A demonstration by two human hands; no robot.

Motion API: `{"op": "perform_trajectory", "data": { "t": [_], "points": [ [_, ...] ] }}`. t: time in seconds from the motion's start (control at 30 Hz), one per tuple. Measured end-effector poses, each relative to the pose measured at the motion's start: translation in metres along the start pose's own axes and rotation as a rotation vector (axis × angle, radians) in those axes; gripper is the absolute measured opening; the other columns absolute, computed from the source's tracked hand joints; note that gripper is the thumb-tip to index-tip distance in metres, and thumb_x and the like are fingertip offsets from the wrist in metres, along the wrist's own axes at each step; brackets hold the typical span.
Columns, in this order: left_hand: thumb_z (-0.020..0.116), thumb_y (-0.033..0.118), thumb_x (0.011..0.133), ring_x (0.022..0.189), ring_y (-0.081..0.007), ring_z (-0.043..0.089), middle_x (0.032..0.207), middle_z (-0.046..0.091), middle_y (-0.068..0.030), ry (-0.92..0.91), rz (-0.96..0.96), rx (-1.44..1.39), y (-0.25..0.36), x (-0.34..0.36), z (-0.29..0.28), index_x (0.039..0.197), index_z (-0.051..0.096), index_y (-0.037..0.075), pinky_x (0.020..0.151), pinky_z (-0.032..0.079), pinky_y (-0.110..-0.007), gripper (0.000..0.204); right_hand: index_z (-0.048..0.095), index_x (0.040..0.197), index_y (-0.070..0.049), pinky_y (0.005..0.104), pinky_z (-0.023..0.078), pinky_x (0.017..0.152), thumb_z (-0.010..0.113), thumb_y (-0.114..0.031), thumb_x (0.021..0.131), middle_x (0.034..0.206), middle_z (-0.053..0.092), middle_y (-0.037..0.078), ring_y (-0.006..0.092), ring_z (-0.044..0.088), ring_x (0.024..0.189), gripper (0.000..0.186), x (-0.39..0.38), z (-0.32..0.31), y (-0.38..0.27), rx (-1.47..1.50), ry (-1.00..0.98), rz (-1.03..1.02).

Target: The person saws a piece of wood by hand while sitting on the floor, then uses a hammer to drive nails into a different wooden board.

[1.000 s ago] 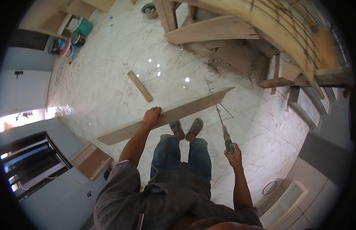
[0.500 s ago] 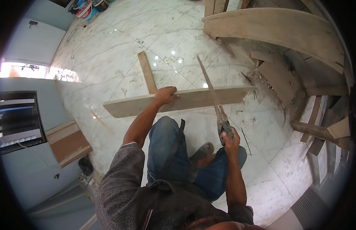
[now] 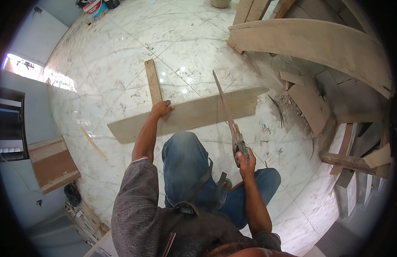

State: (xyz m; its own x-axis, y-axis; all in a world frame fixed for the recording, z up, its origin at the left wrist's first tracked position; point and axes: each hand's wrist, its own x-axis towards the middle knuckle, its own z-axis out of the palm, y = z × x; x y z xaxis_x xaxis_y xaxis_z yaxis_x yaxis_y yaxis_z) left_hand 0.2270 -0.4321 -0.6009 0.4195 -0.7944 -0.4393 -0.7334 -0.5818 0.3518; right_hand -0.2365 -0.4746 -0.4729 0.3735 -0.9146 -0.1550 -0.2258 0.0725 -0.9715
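A long grey-brown wooden board (image 3: 207, 112) extends across the tiled floor before my knees, its right end higher in view than its left. My left hand (image 3: 162, 109) grips the board's far edge, left of its middle, fingers curled over it. Just beyond those fingers, a short wooden batten (image 3: 152, 79) points away from the board. In my right hand (image 3: 246, 159) is a handsaw (image 3: 226, 103), held by its handle beside my right knee. Its narrow blade points up and away, passing in front of the board in view; whether it touches the wood I cannot tell.
Curved wooden formwork (image 3: 309, 38) and rubble (image 3: 292, 105) occupy the right side. A thin wood strip (image 3: 93, 143) lies on the floor at left, near a brown panel (image 3: 55, 165) against the wall. Buckets (image 3: 96, 8) stand at the far left.
The board has turned so that more of its broad face shows, and its right end has swung away from me. My left hand has moved left with it; the saw has shifted slightly left.
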Motion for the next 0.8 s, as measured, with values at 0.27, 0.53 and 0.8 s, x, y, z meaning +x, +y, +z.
{"op": "perform_trajectory", "data": {
  "t": [0.27, 0.53, 0.8],
  "points": [
    [0.062, 0.036, 0.09, 0.128, -0.0311, 0.049, 0.139, 0.051, -0.0141, 0.393, -0.279, 0.001, -0.021, 0.024, -0.001, 0.133, 0.054, 0.014, 0.103, 0.036, -0.054, 0.05, 0.061, 0.103, 0.0, 0.0255, 0.041, 0.063, 0.061, -0.025, 0.091, 0.079, 0.057, 0.001, 0.0098, 0.049, 0.071, 0.028, -0.006, 0.022, 0.005, 0.038, -0.105, 0.134],
    [0.072, 0.053, 0.075, 0.148, -0.0394, 0.006, 0.161, 0.006, -0.0186, 0.042, -0.002, 0.17, 0.063, -0.005, 0.08, 0.154, 0.022, 0.022, 0.109, 0.01, -0.072, 0.098, 0.06, 0.104, 0.0, 0.027, 0.042, 0.066, 0.06, -0.027, 0.092, 0.081, 0.057, 0.003, 0.0121, 0.051, 0.073, 0.03, 0.008, 0.021, 0.011, -0.052, -0.168, 0.208],
    [0.075, 0.054, 0.071, 0.148, -0.0397, 0.004, 0.161, 0.004, -0.0202, 0.046, 0.019, 0.13, 0.055, -0.002, 0.082, 0.153, 0.025, 0.023, 0.11, 0.009, -0.071, 0.101, 0.06, 0.108, 0.001, 0.0285, 0.044, 0.078, 0.059, -0.027, 0.093, 0.093, 0.061, 0.006, 0.016, 0.054, 0.086, 0.032, 0.006, 0.021, 0.038, 0.04, -0.097, 0.219]
  ]
}}
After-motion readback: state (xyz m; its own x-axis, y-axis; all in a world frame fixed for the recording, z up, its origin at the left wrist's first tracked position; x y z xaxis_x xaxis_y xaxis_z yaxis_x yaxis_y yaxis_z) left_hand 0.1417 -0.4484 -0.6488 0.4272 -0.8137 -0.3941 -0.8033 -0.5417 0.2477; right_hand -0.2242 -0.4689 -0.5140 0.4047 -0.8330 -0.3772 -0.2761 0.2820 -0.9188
